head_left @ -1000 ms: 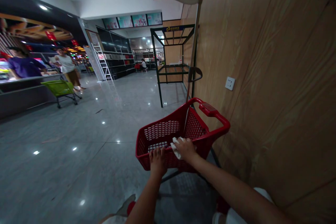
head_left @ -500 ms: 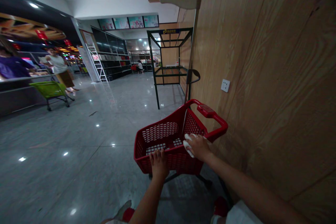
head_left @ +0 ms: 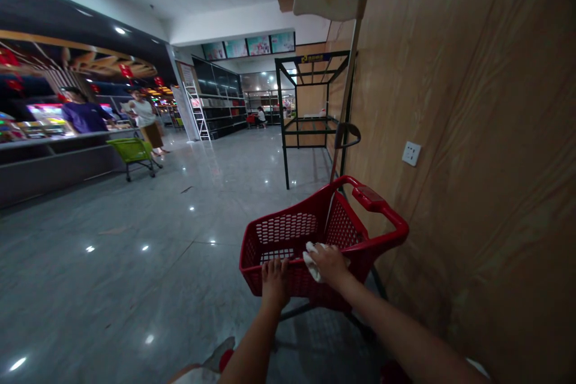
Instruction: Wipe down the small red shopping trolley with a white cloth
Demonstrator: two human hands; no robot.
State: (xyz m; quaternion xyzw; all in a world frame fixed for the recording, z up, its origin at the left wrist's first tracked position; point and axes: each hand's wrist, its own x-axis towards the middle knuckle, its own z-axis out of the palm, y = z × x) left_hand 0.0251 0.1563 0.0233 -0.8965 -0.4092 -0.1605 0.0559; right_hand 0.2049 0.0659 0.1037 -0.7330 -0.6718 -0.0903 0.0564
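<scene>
Head view: white cloth (head_left: 312, 266) is clutched by right hand (head_left: 332, 266) at five o'clock, red cart (head_left: 300, 284) gripped by left hand (head_left: 275, 284) at six.

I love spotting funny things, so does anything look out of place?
Maybe the small dark mark on the floor, left of the red cart in the picture: it stands out against the gray. Litter or damage, I can't tell.

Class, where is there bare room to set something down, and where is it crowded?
Mostly bare: the floor between the red cart and green cart. Crowded: the red cart's near rim, with the left hand, right hand and white cloth.
</scene>
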